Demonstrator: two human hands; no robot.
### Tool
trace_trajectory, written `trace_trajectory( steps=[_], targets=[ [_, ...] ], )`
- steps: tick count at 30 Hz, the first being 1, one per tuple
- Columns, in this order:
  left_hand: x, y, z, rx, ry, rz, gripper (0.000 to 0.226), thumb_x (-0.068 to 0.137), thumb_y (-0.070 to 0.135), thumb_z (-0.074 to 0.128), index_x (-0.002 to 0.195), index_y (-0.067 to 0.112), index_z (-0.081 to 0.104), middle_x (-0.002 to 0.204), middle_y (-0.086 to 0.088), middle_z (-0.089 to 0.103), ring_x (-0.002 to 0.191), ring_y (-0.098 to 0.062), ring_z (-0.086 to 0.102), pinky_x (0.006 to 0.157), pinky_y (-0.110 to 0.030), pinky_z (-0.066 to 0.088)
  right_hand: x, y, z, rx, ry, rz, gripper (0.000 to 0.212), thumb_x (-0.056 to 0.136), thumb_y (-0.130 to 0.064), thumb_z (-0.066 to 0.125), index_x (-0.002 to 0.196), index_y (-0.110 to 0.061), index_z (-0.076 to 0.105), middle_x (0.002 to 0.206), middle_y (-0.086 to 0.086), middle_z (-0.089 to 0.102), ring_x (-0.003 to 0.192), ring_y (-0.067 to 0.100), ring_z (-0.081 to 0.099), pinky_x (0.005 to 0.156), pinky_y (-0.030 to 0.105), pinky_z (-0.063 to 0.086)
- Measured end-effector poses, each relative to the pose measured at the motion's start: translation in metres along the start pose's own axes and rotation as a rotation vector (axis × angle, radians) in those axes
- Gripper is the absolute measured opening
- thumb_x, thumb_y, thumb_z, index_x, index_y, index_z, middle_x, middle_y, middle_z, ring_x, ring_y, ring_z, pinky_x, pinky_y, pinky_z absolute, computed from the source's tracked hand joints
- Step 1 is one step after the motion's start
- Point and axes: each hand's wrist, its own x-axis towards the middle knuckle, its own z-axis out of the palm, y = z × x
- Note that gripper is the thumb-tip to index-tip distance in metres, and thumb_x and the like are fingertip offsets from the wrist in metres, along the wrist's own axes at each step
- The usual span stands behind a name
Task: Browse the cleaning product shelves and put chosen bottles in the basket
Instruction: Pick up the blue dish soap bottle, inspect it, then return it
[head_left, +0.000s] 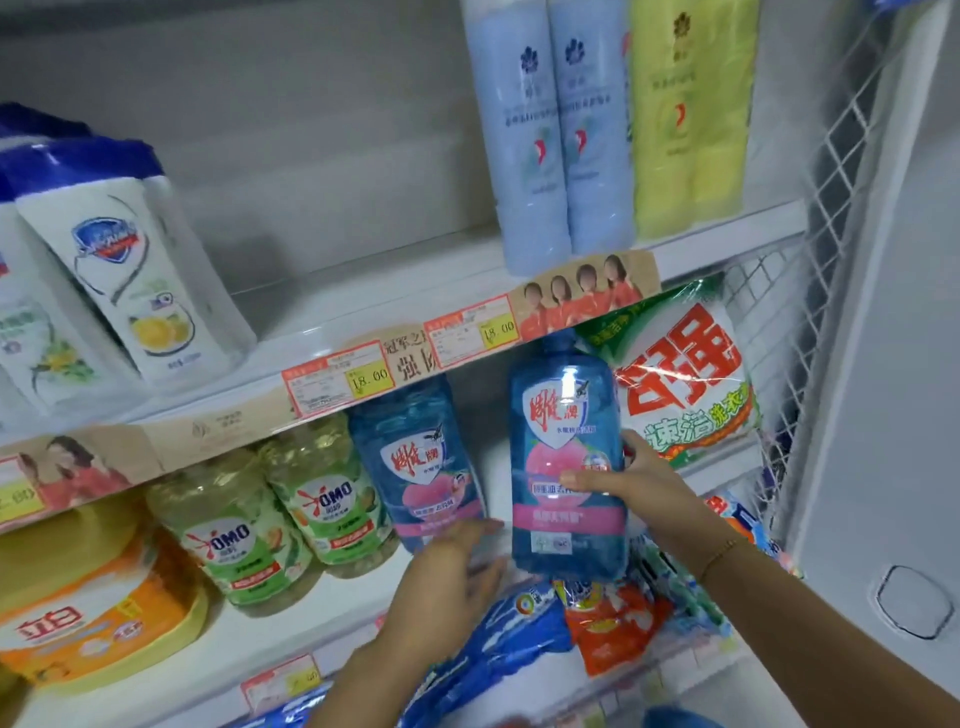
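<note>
Blue bottle (567, 457) — pink label; green-labelled OMO bottles (283, 514)

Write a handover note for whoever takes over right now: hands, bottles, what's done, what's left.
Hands: the right hand grips a blue bottle, held in front of the shelf. The left hand is open, fingers straight, by the base of the twin bottle standing on that shelf.
Done: one bottle picked.
Left: put it in the basket, which is not clearly in view, then go on browsing.

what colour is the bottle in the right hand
Translucent blue bottle with a pink lower label, seen in the head view.
</note>
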Motion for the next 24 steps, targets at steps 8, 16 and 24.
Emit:
trace_trajectory(
  steps=[8, 16, 24],
  targets=[
    [-0.006, -0.064, 0.026, 0.124, 0.000, 0.091, 0.049, 0.092, 0.049, 0.047, 0.137, 0.030, 0.048, 0.128, 0.012, 0.057, 0.108, -0.009, 0.058, 0.087, -0.013, 0.038, 0.067, -0.012, 0.018, -0.071, 0.069, -0.211, 0.072, 0.060, -0.011, 0.088, 0.119, -0.017, 0.048, 0.108, -0.002, 0.066, 0.092, 0.012, 0.068, 0.071, 0.024, 0.056],
    [0.001, -0.081, 0.040, 0.085, 0.128, 0.170, 0.032, 0.089, 0.045, 0.048, 0.119, 0.034, 0.051, 0.107, 0.012, 0.064, 0.090, -0.004, 0.060, 0.076, -0.016, 0.048, 0.131, 0.021, 0.036, -0.317, 0.107, -0.302, 0.118, 0.038, -0.040, 0.094, 0.138, -0.020, 0.034, 0.135, -0.003, 0.051, 0.121, 0.016, 0.051, 0.103, 0.039, 0.044],
    [-0.001, -0.088, 0.028, 0.009, 0.490, 0.088, 0.041, 0.085, 0.044, 0.057, 0.117, 0.018, 0.059, 0.112, 0.010, 0.050, 0.105, -0.006, 0.048, 0.091, -0.016, 0.040, 0.165, 0.034, 0.039, -0.384, -0.014, -0.359, 0.103, 0.067, -0.020, 0.085, 0.150, -0.022, 0.024, 0.132, -0.003, 0.055, 0.121, 0.017, 0.054, 0.103, 0.032, 0.043]
  ],
)
